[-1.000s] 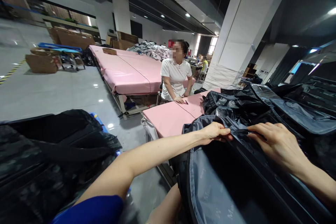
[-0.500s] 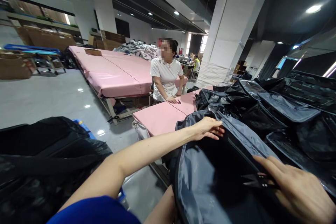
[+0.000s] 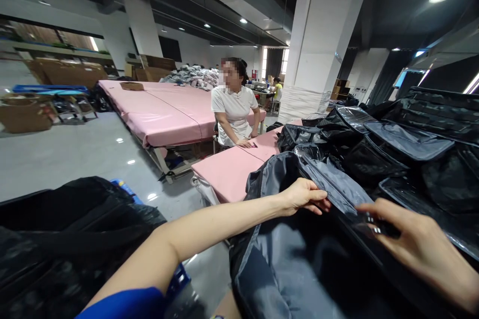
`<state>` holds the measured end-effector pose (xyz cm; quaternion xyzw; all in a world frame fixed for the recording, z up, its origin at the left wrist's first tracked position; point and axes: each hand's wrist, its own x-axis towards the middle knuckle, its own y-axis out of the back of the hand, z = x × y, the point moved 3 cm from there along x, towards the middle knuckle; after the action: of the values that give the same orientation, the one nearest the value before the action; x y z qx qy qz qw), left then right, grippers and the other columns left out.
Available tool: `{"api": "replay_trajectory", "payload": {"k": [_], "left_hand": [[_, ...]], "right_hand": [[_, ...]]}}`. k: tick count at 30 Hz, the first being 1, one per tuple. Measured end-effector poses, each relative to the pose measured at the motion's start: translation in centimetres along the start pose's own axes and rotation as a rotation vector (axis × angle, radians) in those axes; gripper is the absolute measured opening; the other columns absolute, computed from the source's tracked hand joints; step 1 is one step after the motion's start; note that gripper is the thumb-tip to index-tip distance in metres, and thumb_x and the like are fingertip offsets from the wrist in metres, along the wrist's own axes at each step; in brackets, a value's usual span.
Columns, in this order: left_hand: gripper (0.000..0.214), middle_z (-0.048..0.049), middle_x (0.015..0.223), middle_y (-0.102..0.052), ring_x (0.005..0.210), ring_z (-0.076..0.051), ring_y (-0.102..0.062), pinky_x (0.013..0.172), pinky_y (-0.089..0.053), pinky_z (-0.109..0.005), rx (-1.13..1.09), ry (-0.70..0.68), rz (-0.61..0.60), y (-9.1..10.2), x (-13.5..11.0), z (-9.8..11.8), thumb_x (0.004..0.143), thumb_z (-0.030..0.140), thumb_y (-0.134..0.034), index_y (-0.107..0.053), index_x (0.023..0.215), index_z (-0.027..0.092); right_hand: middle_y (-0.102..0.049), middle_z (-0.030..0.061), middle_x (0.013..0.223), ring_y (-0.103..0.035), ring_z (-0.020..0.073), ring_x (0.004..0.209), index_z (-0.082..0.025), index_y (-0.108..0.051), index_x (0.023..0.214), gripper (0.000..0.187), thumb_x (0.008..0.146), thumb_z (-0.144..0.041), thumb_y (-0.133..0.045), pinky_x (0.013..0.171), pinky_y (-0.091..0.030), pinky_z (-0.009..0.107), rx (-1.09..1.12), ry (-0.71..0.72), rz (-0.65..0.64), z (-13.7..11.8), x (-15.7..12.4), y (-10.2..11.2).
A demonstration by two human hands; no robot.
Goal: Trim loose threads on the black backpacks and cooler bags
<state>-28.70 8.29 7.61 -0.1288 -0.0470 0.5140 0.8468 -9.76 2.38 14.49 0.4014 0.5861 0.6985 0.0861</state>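
Observation:
A black bag with grey lining (image 3: 284,254) gapes wide in front of me. My left hand (image 3: 305,197) reaches across its opening, thumb and fingers pinched on the seam edge of the lining. In my right hand (image 3: 415,239) are small thread snips (image 3: 368,224), their metal blades directed left beside that same seam, a short way from my left fingers. Whether the blades touch the fabric I cannot tell.
More black bags (image 3: 392,154) are heaped on the right. A pink-covered table (image 3: 224,169) lies ahead, where a person in white (image 3: 235,109) sits. Black bags (image 3: 75,239) fill the lower left, by a blue crate (image 3: 127,190). A white pillar (image 3: 318,35) rises behind.
My right hand has brought the snips up and left to the seam, closer to my left hand. My left hand has shifted slightly right and down along the edge.

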Motion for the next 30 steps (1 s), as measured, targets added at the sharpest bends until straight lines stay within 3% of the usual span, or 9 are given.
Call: {"api": "replay_trajectory", "payload": {"k": [2, 4, 8, 11, 30], "left_hand": [[0.046, -0.0049, 0.069, -0.065, 0.066, -0.013, -0.061, 0.062, -0.047, -0.025, -0.016, -0.039, -0.004, 0.1, 0.3, -0.4, 0.048, 0.049, -0.078, -0.064, 0.066, 0.009], [0.047, -0.0044, 0.069, -0.065, 0.067, -0.013, -0.06, 0.064, -0.047, -0.025, -0.026, -0.055, 0.005, 0.3, 0.4, -0.6, 0.047, 0.049, -0.079, -0.063, 0.066, 0.009], [0.047, -0.0041, 0.069, -0.064, 0.067, -0.012, -0.059, 0.066, -0.045, -0.026, -0.034, -0.06, 0.008, 0.4, 0.4, -0.6, 0.047, 0.049, -0.079, -0.063, 0.068, 0.009], [0.047, -0.0039, 0.069, -0.064, 0.067, -0.012, -0.058, 0.067, -0.045, -0.026, -0.043, -0.066, 0.0, 0.4, 0.5, -0.7, 0.047, 0.048, -0.079, -0.063, 0.068, 0.01], [0.046, -0.0038, 0.067, -0.064, 0.066, -0.012, -0.058, 0.07, -0.046, -0.028, -0.046, -0.095, 0.001, 0.5, 0.9, -1.0, 0.048, 0.048, -0.079, -0.064, 0.068, 0.009]], "right_hand": [[-0.067, 0.0025, 0.086, -0.063, 0.0169, 0.064, -0.022, -0.057, 0.106, 0.034, 0.083, -0.047, -0.051, 0.052, -0.046, 0.026, -0.082, -0.095, 0.068, 1.3, 0.8, 0.6], [-0.068, 0.0025, 0.085, -0.062, 0.0183, 0.065, -0.023, -0.058, 0.103, 0.035, 0.085, -0.051, -0.046, 0.056, -0.044, 0.029, -0.164, -0.089, 0.078, 2.0, 1.8, 0.8], [-0.065, 0.0009, 0.08, -0.058, 0.016, 0.067, -0.023, -0.06, 0.095, 0.028, 0.091, -0.042, -0.04, 0.068, -0.038, 0.034, -0.226, 0.104, 0.073, 1.7, 3.1, 0.3], [-0.065, 0.0015, 0.077, -0.056, 0.0143, 0.065, -0.022, -0.061, 0.093, 0.028, 0.093, -0.038, -0.038, 0.069, -0.033, 0.034, -0.26, 0.17, 0.104, 1.2, 3.4, 0.1], [-0.063, 0.0003, 0.071, -0.053, 0.0117, 0.06, -0.022, -0.064, 0.086, 0.026, 0.094, -0.031, -0.04, 0.069, -0.03, 0.033, -0.295, 0.251, 0.094, 0.1, 3.5, 0.3]]}}
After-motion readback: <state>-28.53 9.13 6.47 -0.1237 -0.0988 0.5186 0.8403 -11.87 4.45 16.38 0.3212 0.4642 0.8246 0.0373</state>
